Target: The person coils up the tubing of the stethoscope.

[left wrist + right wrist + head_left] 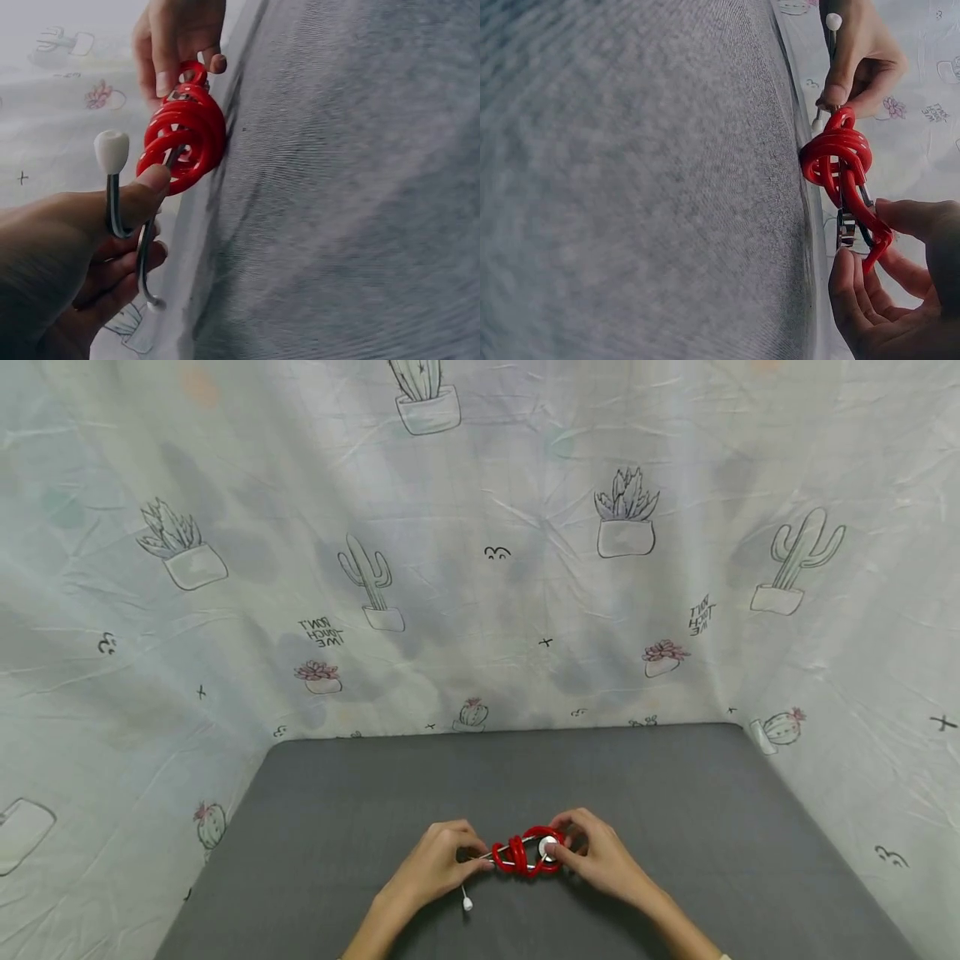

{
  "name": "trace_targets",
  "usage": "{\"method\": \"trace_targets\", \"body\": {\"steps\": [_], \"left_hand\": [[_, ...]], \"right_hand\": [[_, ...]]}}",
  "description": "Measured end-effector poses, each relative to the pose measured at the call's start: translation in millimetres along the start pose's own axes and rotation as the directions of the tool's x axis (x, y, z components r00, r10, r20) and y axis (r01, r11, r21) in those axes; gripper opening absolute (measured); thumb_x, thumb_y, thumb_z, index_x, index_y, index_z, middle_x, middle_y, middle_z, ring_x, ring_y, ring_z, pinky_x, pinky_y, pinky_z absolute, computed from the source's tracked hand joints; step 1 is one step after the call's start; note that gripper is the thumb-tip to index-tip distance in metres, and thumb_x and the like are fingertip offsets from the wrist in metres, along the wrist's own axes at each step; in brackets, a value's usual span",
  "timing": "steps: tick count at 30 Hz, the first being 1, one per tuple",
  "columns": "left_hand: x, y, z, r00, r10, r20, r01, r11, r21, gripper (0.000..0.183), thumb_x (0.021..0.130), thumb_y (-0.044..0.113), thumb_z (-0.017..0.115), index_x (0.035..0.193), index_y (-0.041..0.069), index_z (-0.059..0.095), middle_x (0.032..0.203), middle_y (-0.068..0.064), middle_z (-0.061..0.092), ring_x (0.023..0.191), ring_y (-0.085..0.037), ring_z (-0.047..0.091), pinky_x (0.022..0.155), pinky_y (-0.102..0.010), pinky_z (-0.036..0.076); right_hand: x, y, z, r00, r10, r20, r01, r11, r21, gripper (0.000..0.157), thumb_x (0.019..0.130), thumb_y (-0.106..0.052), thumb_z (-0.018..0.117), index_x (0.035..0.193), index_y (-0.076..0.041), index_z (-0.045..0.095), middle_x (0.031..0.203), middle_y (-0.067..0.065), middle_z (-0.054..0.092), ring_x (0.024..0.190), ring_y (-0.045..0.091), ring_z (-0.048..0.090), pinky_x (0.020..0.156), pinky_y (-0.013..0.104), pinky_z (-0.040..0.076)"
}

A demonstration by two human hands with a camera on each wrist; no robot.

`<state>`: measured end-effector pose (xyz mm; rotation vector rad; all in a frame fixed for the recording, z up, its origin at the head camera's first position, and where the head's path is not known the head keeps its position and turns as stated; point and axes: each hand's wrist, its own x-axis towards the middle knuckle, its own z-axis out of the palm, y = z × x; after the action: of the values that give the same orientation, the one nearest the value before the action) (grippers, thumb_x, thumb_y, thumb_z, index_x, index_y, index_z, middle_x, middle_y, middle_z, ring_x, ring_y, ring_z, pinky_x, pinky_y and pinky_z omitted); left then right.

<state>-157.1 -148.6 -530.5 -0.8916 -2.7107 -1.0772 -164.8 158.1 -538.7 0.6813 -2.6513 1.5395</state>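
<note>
A stethoscope with red tubing [517, 855] is held just above the grey table, between both hands. Its tubing is wound in several coils around the metal ear tubes. At the ear-tube end, my left hand [438, 860] pinches the metal with thumb and fingers. One white ear tip [112, 152] sticks up beside that thumb in the left wrist view. My right hand [600, 856] grips the opposite end, its thumb at the round silver chestpiece [548, 848] and its fingers around the red loop. Parts of the ear tubes are hidden by the coils and the left fingers.
The grey table [375, 793] spreads around the hands on all sides. A pale cloth [480, 485] printed with potted cacti hangs behind it and along the left and right sides.
</note>
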Motion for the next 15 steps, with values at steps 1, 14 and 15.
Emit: {"method": "trace_targets", "body": {"steps": [1,14,15], "left_hand": [[1.0,-0.1,-1.4,1.000,-0.003,0.015,0.003,1.000,-0.006,0.010,0.091,0.021,0.091,0.093,0.012,0.087,0.090,0.006,0.077,0.079,0.002,0.065,0.070,-0.016,0.054],[5.7,-3.4,-27.6,0.995,0.010,0.102,-0.005,0.999,-0.051,0.017,0.103,0.031,0.078,0.105,0.017,0.087,0.099,0.007,0.077,0.086,0.003,0.066,0.073,-0.026,0.061],[6.0,-2.9,-30.4,0.995,0.007,0.098,-0.002,0.999,-0.045,0.018,0.104,0.033,0.075,0.107,0.018,0.086,0.101,0.008,0.078,0.088,0.002,0.068,0.075,-0.028,0.062]], "right_hand": [[0.2,0.1,-0.1,1.000,0.002,-0.002,-0.002,1.000,-0.001,0.028,0.099,-0.024,0.083,0.118,-0.006,0.072,0.106,0.008,0.069,0.081,-0.001,0.060,0.064,0.023,0.058],[3.6,-0.1,-15.0,0.995,-0.091,-0.049,0.082,0.985,-0.149,0.024,0.103,-0.020,0.077,0.120,-0.005,0.074,0.113,0.009,0.073,0.088,0.002,0.066,0.066,0.022,0.056],[5.0,-0.7,-18.8,0.992,-0.108,-0.068,0.094,0.979,-0.180,0.024,0.102,-0.019,0.078,0.121,-0.005,0.075,0.114,0.009,0.073,0.088,0.004,0.067,0.066,0.022,0.056]]}}
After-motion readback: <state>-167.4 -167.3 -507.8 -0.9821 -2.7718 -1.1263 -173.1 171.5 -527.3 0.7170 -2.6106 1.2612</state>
